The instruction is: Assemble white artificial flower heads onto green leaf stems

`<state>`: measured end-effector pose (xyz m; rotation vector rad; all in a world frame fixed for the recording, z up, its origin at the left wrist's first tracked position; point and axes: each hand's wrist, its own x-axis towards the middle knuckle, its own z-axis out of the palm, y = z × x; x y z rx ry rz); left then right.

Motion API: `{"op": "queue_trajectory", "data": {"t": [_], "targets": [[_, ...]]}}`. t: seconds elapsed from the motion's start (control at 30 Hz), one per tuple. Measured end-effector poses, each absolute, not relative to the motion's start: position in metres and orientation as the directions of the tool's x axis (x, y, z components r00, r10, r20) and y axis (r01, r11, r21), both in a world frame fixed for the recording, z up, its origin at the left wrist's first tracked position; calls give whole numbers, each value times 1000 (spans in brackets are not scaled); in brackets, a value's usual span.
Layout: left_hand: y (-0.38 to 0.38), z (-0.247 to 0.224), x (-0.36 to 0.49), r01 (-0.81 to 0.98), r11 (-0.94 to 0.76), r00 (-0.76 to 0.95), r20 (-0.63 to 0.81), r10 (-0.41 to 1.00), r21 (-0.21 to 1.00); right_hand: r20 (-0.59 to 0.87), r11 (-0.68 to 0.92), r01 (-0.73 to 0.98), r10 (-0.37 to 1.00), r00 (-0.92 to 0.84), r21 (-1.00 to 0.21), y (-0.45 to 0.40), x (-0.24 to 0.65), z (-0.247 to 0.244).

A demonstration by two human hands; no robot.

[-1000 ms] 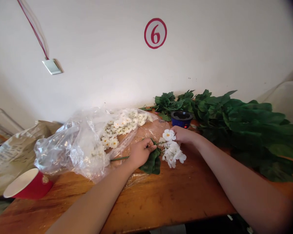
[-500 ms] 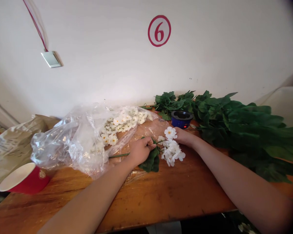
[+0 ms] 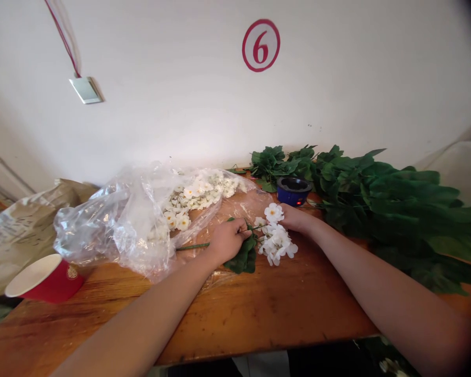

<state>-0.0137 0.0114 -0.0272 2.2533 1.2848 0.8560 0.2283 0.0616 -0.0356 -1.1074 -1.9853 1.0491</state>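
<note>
Red paper cup [image 3: 45, 278] stands near the left edge of the wooden tabletop [image 3: 259, 314], beside a clear plastic bag [image 3: 113, 225] of white blossoms. Left hand [image 3: 230, 241] is closed around the green stem [image 3: 192, 246] of a flower spray, a leaf [image 3: 243, 257] lying beneath the fist. Spray blossoms [image 3: 275, 242] lie just right of the grip, touching the right hand [image 3: 294, 218], whose curled fingers show no certain hold. Blue pot [image 3: 293, 190] and green foliage [image 3: 396, 209] lie along the rear edge.
</note>
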Motion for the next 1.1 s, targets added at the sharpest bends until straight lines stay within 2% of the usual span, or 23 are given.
{"op": "queue_trajectory", "data": {"t": [0.2, 0.3, 0.37, 0.53, 0.63, 0.77, 0.87, 1.0, 1.1], "targets": [[6, -23, -15, 669, -494, 384, 311, 870, 555, 140, 317, 355, 884, -445, -879, 59, 223, -32], [3, -23, -16, 673, -506, 381, 334, 862, 539, 73, 267, 397, 895, -440, -878, 60, 223, -31], [1, -25, -17, 677, -517, 387, 345, 855, 523, 19, 220, 452, 913, -408, -864, 60, 225, -29], [0, -27, -18, 671, -528, 389, 360, 848, 520, 21, 195, 562, 953, -301, -804, 55, 226, -19], [0, -27, -18, 660, -535, 375, 386, 843, 527, 5, 147, 523, 965, -264, -840, 50, 224, -13], [1, -25, -19, 675, -530, 383, 370, 847, 514, 86, 208, 398, 950, -301, -894, 47, 223, -7], [1, -21, -22, 681, -549, 410, 369, 834, 484, 150, 234, 373, 959, -240, -898, 45, 222, -2], [2, -15, -26, 678, -599, 469, 377, 799, 427, 279, 338, 479, 941, -191, -810, 41, 217, 1], [3, -15, -28, 680, -610, 487, 371, 791, 406, 419, 487, 519, 872, -252, -702, 36, 213, 3]]}}
